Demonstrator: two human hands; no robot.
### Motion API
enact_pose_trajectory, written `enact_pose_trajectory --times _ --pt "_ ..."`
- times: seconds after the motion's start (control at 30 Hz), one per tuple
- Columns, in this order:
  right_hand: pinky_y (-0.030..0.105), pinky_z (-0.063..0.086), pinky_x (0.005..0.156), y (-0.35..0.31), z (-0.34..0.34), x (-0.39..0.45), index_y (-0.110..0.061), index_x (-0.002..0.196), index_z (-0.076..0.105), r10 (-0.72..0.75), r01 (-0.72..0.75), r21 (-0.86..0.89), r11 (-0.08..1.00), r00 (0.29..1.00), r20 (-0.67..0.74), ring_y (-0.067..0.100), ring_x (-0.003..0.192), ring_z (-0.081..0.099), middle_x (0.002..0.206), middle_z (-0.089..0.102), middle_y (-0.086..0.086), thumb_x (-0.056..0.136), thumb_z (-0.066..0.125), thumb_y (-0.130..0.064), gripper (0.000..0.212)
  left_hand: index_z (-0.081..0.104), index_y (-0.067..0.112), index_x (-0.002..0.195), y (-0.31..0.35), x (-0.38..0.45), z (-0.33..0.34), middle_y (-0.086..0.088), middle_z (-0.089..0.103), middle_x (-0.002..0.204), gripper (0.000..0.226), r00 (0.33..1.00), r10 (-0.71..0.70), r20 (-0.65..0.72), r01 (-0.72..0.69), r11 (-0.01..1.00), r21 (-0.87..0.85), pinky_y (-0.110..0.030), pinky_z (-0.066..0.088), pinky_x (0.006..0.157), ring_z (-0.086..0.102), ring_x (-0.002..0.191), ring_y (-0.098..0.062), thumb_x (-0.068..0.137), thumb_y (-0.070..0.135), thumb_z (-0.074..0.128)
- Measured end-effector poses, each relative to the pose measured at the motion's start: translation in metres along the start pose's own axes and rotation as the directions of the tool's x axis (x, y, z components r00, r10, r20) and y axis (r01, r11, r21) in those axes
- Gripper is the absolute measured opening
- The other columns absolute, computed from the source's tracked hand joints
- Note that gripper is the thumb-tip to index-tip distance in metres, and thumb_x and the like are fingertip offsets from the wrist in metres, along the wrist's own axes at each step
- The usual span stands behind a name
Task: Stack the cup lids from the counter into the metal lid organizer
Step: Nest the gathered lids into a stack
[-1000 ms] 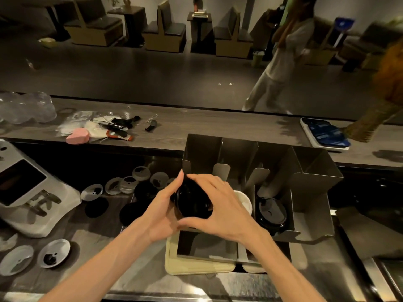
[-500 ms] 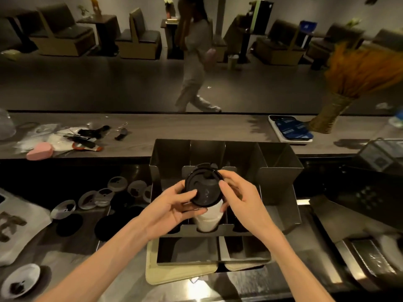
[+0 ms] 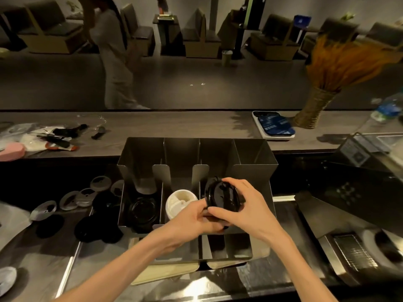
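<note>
Hands: as both curled, left hand (image 3: 192,216) and right hand (image 3: 246,211) gripped round black plastic lid stack (image 3: 221,197).
Place: over grey metal lid organizer (image 3: 253,158).
Writing: none was readable.

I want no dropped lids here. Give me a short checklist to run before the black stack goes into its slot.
1. Both hands grip the black stack: left hand, right hand: ok.
2. Stack over the organizer, third slot: ok.
3. Slot floor free: cannot tell, hidden.
4. White lids stay in the neighbouring slot: ok.
5. Loose lids left on the counter: not ok, more to stack.
</note>
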State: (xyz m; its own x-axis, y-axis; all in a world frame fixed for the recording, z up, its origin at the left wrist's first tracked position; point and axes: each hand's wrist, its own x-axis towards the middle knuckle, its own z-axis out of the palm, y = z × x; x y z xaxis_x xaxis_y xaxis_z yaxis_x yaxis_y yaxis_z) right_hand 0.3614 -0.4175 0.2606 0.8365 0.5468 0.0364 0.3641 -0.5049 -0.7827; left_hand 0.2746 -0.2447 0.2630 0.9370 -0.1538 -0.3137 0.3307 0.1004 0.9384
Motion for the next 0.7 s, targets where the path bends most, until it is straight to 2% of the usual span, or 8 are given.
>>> enact_pose_trajectory --times 0.07,0.17,0.27,0.37,0.47,0.53,0.6,0.7 --pt "0.035 0.053 0.103 0.009 -0.009 0.004 -0.044 0.137 0.051 0.026 -0.027 -0.010 1.000 0.999 -0.029 -0.001 0.121 0.055 0.129 0.057 -0.025 0.066 0.080 -0.072 0.081 0.064 0.015 0.117 -0.001 0.007 0.002 -0.009 0.075 0.113 0.032 0.996 0.009 -0.090 -0.006 0.999 0.036 -0.033 0.061 0.087 0.073 0.106 -0.023 0.094 -0.007 0.062" --pt "0.033 0.051 0.104 0.017 -0.019 0.010 -0.038 0.144 0.045 0.012 -0.025 -0.303 0.953 0.999 -0.044 0.006 0.125 0.056 0.140 0.055 -0.019 0.071 0.077 -0.072 0.087 0.068 0.010 0.112 -0.001 0.013 -0.009 -0.015 0.074 0.104 0.028 0.925 0.036 -0.379 -0.025 0.999 0.033 -0.029 0.061 0.071 0.075 0.089 -0.022 0.093 -0.008 0.058" --pt "0.033 0.053 0.100 0.018 -0.010 0.016 -0.034 0.150 0.038 -0.033 0.050 -0.451 0.891 0.998 0.046 0.013 0.123 0.059 0.149 0.043 -0.015 0.076 0.072 -0.071 0.090 0.069 0.006 0.107 0.001 0.012 -0.024 -0.018 0.074 0.097 0.023 0.852 0.059 -0.520 -0.061 0.998 0.014 -0.029 0.060 0.066 0.074 0.082 -0.025 0.093 -0.008 0.059" --pt "0.032 0.050 0.100 0.019 0.000 0.022 -0.030 0.154 0.036 -0.018 0.074 -0.592 0.802 0.995 0.100 0.018 0.120 0.058 0.151 0.037 -0.007 0.081 0.068 -0.069 0.088 0.070 0.006 0.105 0.000 0.011 -0.029 -0.018 0.075 0.094 0.022 0.831 0.065 -0.553 -0.067 0.998 0.017 -0.031 0.060 0.068 0.073 0.084 -0.029 0.093 -0.009 0.060" --pt "0.041 0.043 0.104 0.016 0.007 0.023 -0.024 0.144 0.055 -0.153 0.161 -0.733 0.661 0.985 0.078 0.023 0.127 0.052 0.139 0.058 -0.001 0.076 0.068 -0.070 0.083 0.071 0.006 0.105 -0.003 0.010 -0.030 -0.017 0.075 0.093 0.022 0.832 0.059 -0.552 -0.056 0.998 0.022 -0.033 0.060 0.070 0.073 0.088 -0.033 0.093 -0.008 0.060" --pt "0.042 0.041 0.106 0.013 0.009 0.026 -0.023 0.146 0.053 -0.181 0.210 -0.732 0.648 0.976 0.120 0.024 0.130 0.050 0.141 0.059 0.000 0.079 0.065 -0.071 0.082 0.071 0.006 0.105 -0.005 0.010 -0.031 -0.016 0.075 0.093 0.021 0.829 0.059 -0.556 -0.052 0.998 0.027 -0.033 0.059 0.070 0.074 0.089 -0.033 0.093 -0.008 0.060" --pt "0.040 0.032 0.114 0.016 0.013 0.031 -0.025 0.154 0.040 -0.122 0.236 -0.702 0.671 0.970 0.209 0.021 0.139 0.043 0.151 0.050 -0.002 0.088 0.057 -0.070 0.081 0.071 0.007 0.105 -0.005 0.010 -0.031 -0.014 0.076 0.092 0.021 0.825 0.057 -0.563 -0.046 0.998 0.033 -0.031 0.060 0.070 0.074 0.089 -0.031 0.094 -0.007 0.060" --pt "0.038 0.031 0.114 0.017 0.015 0.037 -0.025 0.156 0.034 -0.045 0.249 -0.688 0.681 0.953 0.300 0.020 0.136 0.048 0.151 0.050 -0.003 0.091 0.053 -0.072 0.083 0.071 0.007 0.106 -0.004 0.010 -0.033 -0.015 0.076 0.092 0.020 0.834 0.055 -0.549 -0.046 0.998 0.031 -0.031 0.060 0.071 0.074 0.089 -0.031 0.094 -0.006 0.061"
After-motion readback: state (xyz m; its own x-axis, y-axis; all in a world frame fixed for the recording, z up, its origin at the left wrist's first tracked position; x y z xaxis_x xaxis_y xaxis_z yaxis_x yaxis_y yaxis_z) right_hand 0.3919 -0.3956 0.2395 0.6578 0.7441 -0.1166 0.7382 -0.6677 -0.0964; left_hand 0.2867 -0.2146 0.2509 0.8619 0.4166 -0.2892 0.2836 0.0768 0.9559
